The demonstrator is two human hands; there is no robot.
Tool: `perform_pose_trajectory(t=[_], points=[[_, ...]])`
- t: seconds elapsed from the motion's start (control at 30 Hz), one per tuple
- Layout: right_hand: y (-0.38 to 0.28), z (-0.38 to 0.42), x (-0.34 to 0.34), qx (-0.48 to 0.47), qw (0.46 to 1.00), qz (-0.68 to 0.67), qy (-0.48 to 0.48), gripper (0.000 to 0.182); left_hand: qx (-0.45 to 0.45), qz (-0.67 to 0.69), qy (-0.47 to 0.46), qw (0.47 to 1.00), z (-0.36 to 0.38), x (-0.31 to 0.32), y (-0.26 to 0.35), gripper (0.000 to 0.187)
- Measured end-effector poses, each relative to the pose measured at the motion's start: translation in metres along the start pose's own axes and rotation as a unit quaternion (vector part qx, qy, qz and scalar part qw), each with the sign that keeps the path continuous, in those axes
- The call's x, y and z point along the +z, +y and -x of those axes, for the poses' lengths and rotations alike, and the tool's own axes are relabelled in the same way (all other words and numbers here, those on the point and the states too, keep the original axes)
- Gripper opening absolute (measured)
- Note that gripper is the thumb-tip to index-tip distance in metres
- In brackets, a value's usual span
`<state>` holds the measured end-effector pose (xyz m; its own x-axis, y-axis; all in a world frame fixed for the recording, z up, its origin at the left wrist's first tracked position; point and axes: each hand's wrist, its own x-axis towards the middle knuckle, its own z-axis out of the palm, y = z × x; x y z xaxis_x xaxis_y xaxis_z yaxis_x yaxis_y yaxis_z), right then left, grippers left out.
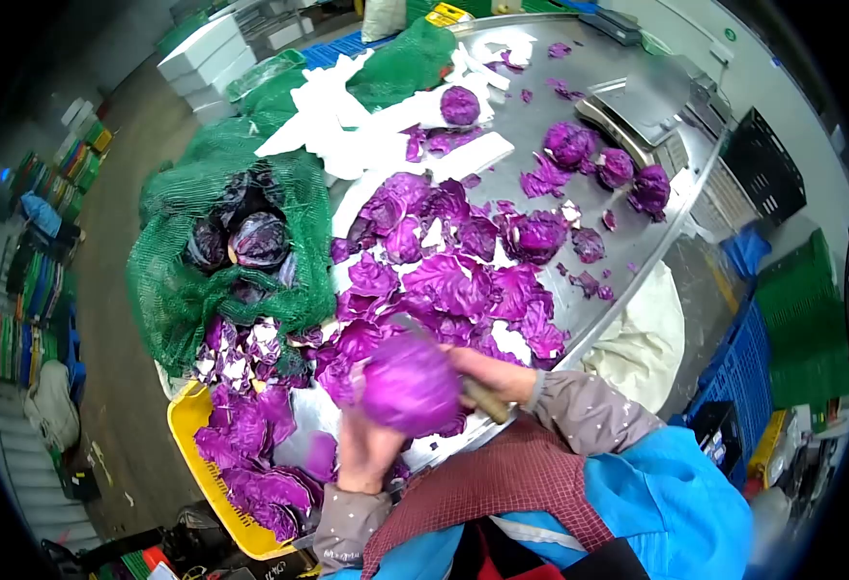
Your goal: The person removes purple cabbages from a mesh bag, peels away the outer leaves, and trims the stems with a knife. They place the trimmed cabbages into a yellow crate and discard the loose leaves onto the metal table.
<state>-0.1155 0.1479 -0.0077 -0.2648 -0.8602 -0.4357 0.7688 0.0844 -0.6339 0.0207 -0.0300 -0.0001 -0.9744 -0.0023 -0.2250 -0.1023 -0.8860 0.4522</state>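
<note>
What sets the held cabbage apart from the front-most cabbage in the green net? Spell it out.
Colour: the held cabbage is bright purple; the net cabbage is much darker, almost blackish.
Place: the held cabbage is in the left hand's grip; the net cabbage lies inside the green net.
Shared: both are roundish purple cabbages.

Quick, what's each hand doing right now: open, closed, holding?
Left hand: holding a purple cabbage.
Right hand: closed around a knife beside the cabbage.
</note>
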Motion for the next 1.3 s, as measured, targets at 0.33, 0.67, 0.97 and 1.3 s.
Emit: perform_pose_trajectory(t=[0.33,0.67,0.97,1.3], points=[[-0.017,0.14,-0.244,-0.267,0.88,-0.057,0.388,0.07,0.145,-0.906,-0.073,0.391,-0.09,-0.004,-0.092,0.063],[-0.105,0.109,-0.233,-0.359,0.729,0.207,0.545,0.036,0.078,-0.929,0.108,0.346,0.001,-0.076,-0.047,0.035],[-0.131,-0.054,-0.033,-0.164,0.869,0.431,0.179,0.042,0.125,-0.943,0.148,0.271,0.125,-0.168,0.051,0.026],[-0.158,-0.238,0.057,-0.203,0.869,0.451,-0.018,0.044,0.147,-0.838,0.481,0.212,0.141,-0.149,0.224,0.021]])
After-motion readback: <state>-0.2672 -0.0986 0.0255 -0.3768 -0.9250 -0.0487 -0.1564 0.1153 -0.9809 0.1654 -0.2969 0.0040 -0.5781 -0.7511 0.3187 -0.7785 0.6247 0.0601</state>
